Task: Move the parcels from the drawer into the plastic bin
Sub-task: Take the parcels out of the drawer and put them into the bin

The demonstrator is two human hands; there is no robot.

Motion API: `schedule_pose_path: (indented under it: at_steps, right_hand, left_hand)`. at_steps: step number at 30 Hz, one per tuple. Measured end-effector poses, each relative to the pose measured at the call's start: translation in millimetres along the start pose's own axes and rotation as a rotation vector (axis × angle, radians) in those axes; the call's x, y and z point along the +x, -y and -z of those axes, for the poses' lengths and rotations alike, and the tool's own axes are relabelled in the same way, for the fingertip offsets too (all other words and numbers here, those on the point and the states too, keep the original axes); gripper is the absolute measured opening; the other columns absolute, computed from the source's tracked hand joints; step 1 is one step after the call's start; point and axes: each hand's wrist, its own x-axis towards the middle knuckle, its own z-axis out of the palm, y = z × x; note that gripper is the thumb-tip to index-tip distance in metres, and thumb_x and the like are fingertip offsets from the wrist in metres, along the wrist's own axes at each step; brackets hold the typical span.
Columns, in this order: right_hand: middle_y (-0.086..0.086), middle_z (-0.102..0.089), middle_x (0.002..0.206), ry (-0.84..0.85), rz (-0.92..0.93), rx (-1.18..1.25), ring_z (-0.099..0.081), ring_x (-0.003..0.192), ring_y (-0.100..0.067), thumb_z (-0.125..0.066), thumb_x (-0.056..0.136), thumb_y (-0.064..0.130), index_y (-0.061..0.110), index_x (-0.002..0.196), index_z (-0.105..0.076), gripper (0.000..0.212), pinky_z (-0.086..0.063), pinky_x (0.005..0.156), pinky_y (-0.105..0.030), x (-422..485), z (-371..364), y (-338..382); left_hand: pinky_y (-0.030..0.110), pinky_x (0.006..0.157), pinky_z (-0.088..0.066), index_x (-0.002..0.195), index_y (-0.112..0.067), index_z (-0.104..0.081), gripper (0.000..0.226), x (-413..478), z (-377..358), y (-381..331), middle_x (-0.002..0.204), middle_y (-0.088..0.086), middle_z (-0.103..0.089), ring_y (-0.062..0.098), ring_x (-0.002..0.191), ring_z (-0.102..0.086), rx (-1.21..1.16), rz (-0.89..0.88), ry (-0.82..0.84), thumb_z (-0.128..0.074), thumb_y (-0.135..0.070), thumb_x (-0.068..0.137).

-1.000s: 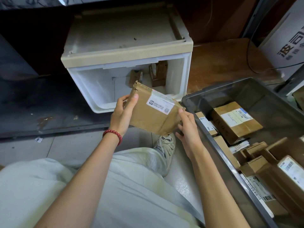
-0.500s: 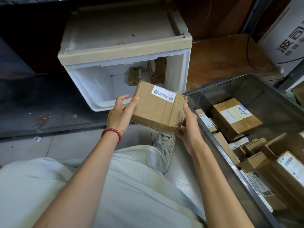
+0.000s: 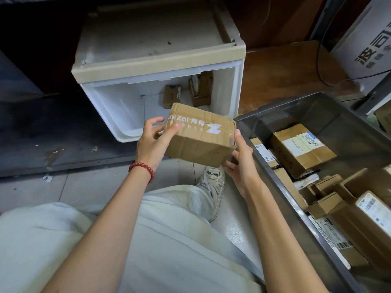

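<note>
Both hands, left hand [image 3: 151, 142] and right hand [image 3: 239, 160], grasp the parcel [image 3: 201, 137]; bin [image 3: 275, 170] at 3 o'clock. Risk: it clips the rim and drops.

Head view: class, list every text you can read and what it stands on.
"ai Zai" and a big "Z": white print on the held parcel; characters between are blurred.
"波司": on the white box, top right; smaller line below blurred.
Labels on the bin parcels: too small to read.
</note>
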Motion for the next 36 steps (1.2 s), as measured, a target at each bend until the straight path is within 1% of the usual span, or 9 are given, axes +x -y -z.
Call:
schedule_pose_path:
  at_steps: [2, 5, 8, 12, 19, 24, 27, 31, 36]
  right_hand:
    - [0.002, -0.06, 0.122, 0.027, -0.023, 0.013, -0.065, 0.101, -0.019, -0.048, 0.087, 0.068, 0.03, 0.137, -0.043, 0.063, -0.054, 0.09, -0.039, -0.8, -0.9, -0.3]
    - [0.012, -0.053, 0.099, 0.043, 0.013, -0.051, -0.048, 0.069, -0.004, -0.05, 0.087, 0.068, 0.029, 0.141, -0.042, 0.067, -0.043, 0.063, -0.025, -1.3, -4.5, -1.7]
    - [0.023, -0.058, 0.103, -0.029, 0.071, -0.111, -0.053, 0.076, 0.002, -0.057, 0.087, 0.059, 0.034, 0.138, -0.044, 0.058, -0.036, 0.064, -0.019, 0.9, -1.5, -1.6]
    - [0.03, -0.066, 0.082, -0.067, 0.164, -0.105, -0.062, 0.076, 0.017, -0.06, 0.092, 0.04, 0.032, 0.131, -0.05, 0.042, -0.046, 0.06, -0.011, -1.5, 10.2, 3.9]
    - [0.003, -0.065, 0.115, -0.147, 0.262, 0.006, -0.063, 0.109, -0.01, -0.059, 0.095, 0.031, 0.034, 0.135, -0.048, 0.042, -0.051, 0.096, -0.041, -14.1, 36.6, 25.1]
    - [0.014, -0.067, 0.103, -0.262, 0.294, 0.08, -0.064, 0.102, -0.003, -0.061, 0.093, 0.033, 0.037, 0.135, -0.047, 0.044, -0.052, 0.091, -0.033, -18.7, 65.0, 33.4]
    - [0.008, -0.063, 0.112, -0.338, 0.31, 0.12, -0.061, 0.105, -0.007, -0.058, 0.095, 0.033, 0.035, 0.14, -0.041, 0.049, -0.048, 0.084, -0.027, -19.3, 85.4, 37.8]
    - [0.007, -0.06, 0.118, -0.469, 0.338, 0.142, -0.06, 0.104, -0.007, -0.055, 0.098, 0.027, 0.033, 0.143, -0.036, 0.049, -0.048, 0.079, -0.023, -22.1, 119.2, 42.7]
    - [0.0, -0.049, 0.14, -0.579, 0.318, 0.174, -0.051, 0.122, -0.015, -0.053, 0.098, 0.017, 0.035, 0.145, -0.03, 0.055, -0.046, 0.102, -0.037, -25.3, 158.7, 38.9]
  left_hand:
    - [0.023, 0.078, -0.041, 0.124, -0.034, -0.046, 0.048, 0.6, 0.3, -2.4, 0.122, -0.011, -0.059, 0.008, 0.109, -0.054, -0.044, 0.002, 0.001, -0.064, -0.051, 0.084]
    - [0.017, 0.074, -0.041, 0.126, -0.031, -0.045, 0.051, -0.1, -1.2, -6.3, 0.126, -0.013, -0.056, -0.003, 0.103, -0.053, -0.082, -0.024, 0.002, -0.065, -0.049, 0.083]
    - [0.012, 0.067, -0.039, 0.118, -0.032, -0.044, 0.044, 0.8, -2.2, -5.7, 0.122, -0.014, -0.057, -0.009, 0.095, -0.053, -0.036, -0.048, -0.016, -0.068, -0.042, 0.083]
    - [0.014, 0.066, -0.042, 0.116, -0.032, -0.043, 0.043, 2.7, -6.5, -6.5, 0.117, -0.014, -0.056, -0.005, 0.094, -0.054, 0.032, -0.081, 0.015, -0.07, -0.032, 0.083]
    - [0.004, 0.061, -0.043, 0.124, -0.028, -0.043, 0.048, -3.5, -39.1, -27.5, 0.117, -0.016, -0.049, -0.006, 0.095, -0.051, 0.134, -0.273, 0.114, -0.07, -0.032, 0.084]
    - [0.012, 0.072, -0.041, 0.133, -0.027, -0.042, 0.054, 3.5, -80.8, -53.7, 0.132, -0.004, -0.046, 0.006, 0.107, -0.045, 0.224, -0.406, 0.173, -0.067, -0.034, 0.085]
    - [0.029, 0.086, -0.047, 0.132, -0.029, -0.044, 0.054, 8.1, -109.1, -71.5, 0.131, -0.004, -0.049, 0.011, 0.111, -0.047, 0.23, -0.458, 0.239, -0.069, -0.034, 0.084]
    - [0.029, 0.089, -0.039, 0.129, -0.031, -0.046, 0.053, 9.6, -154.1, -86.0, 0.126, -0.007, -0.053, 0.012, 0.114, -0.045, 0.308, -0.531, 0.325, -0.071, -0.033, 0.082]
    - [0.04, 0.092, -0.05, 0.116, -0.034, -0.046, 0.05, 12.5, -208.2, -91.2, 0.123, -0.005, -0.057, 0.018, 0.109, -0.056, 0.417, -0.489, 0.435, -0.077, -0.024, 0.077]
